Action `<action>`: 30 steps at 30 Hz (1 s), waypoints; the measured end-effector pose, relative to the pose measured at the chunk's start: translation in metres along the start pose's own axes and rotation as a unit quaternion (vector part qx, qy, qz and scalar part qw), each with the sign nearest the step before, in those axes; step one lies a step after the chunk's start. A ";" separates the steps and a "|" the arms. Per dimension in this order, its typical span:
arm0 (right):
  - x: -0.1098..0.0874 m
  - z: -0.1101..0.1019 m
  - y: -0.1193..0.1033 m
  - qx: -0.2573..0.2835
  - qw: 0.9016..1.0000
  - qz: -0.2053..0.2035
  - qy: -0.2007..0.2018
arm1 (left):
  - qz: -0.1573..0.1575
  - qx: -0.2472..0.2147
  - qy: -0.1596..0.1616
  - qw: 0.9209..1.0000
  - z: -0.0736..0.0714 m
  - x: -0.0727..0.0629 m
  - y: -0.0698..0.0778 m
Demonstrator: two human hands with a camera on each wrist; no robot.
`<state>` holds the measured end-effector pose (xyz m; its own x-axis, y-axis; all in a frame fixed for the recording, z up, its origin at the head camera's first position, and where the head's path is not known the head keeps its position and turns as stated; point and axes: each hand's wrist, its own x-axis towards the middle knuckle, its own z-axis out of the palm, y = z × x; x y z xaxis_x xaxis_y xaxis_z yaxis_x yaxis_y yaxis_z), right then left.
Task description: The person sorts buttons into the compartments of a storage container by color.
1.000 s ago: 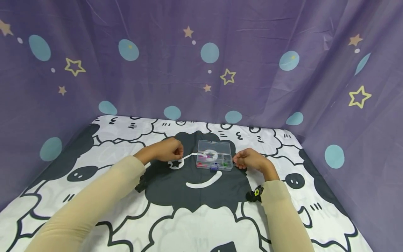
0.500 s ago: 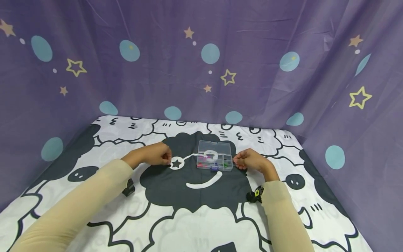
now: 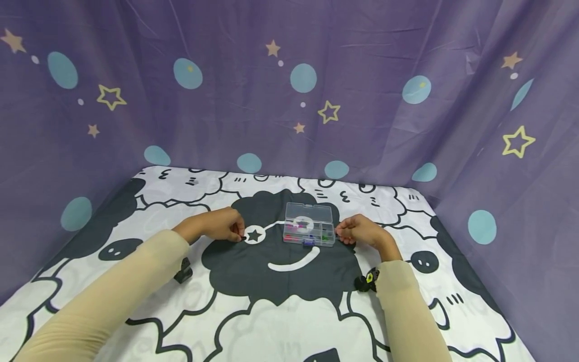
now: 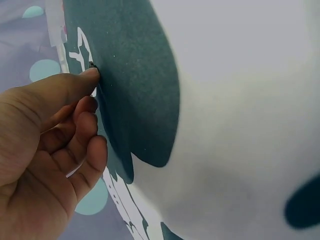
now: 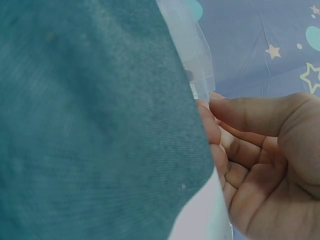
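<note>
A clear plastic compartment box (image 3: 309, 236) stands on the patterned cloth with its lid (image 3: 308, 212) raised at the back. Small pink, red, blue and green pieces lie in its compartments. My right hand (image 3: 362, 231) pinches the right edge of the box between thumb and fingers; the right wrist view shows the thumb against the clear plastic (image 5: 200, 75). To the left of the box, my left hand (image 3: 222, 224) pinches a tiny dark piece (image 4: 93, 65) by its fingertips, low over the cloth beside the printed star circle. Most of that piece is hidden, so its kind is unclear.
A white cloth with black cartoon sheep (image 3: 280, 327) covers the table. Purple curtains (image 3: 235, 120) with stars and blue ovals hang behind and at both sides. Dark wrist-worn devices sit under both forearms, the right one (image 3: 367, 279) marked with yellow.
My left hand has moved left, away from the box, and come down by the star circle with the dark piece at its fingertips. The right hand and the box have stayed in place.
</note>
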<state>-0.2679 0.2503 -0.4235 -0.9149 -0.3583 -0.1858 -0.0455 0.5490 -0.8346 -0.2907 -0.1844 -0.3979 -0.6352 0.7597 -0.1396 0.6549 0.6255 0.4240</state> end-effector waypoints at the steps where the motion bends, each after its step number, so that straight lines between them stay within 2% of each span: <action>1: 0.000 0.000 0.000 0.000 1.000 -0.001 0.000 | 0.001 0.000 0.000 1.000 0.000 0.000 0.000; 7: 0.000 0.000 0.002 -0.003 1.000 -0.005 0.000 | 0.000 -0.005 -0.003 1.000 0.000 -0.001 0.000; 14: 0.003 0.000 0.005 -0.004 1.000 -0.012 -0.003 | -0.024 -0.008 -0.014 1.000 -0.001 -0.003 0.000; 18: 0.003 -0.001 0.005 -0.005 1.000 -0.015 -0.004 | -0.025 -0.010 -0.018 0.999 -0.003 -0.004 0.001; 30: 0.003 -0.001 0.005 -0.002 1.000 -0.016 -0.007 | -0.015 -0.011 0.006 1.000 -0.008 -0.001 -0.001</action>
<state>-0.2716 0.2526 -0.4276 -0.9077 -0.3851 -0.1667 -0.0758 0.5412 -0.8375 -0.2935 -0.1873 -0.3910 -0.6590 0.7386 -0.1416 0.6270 0.6436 0.4390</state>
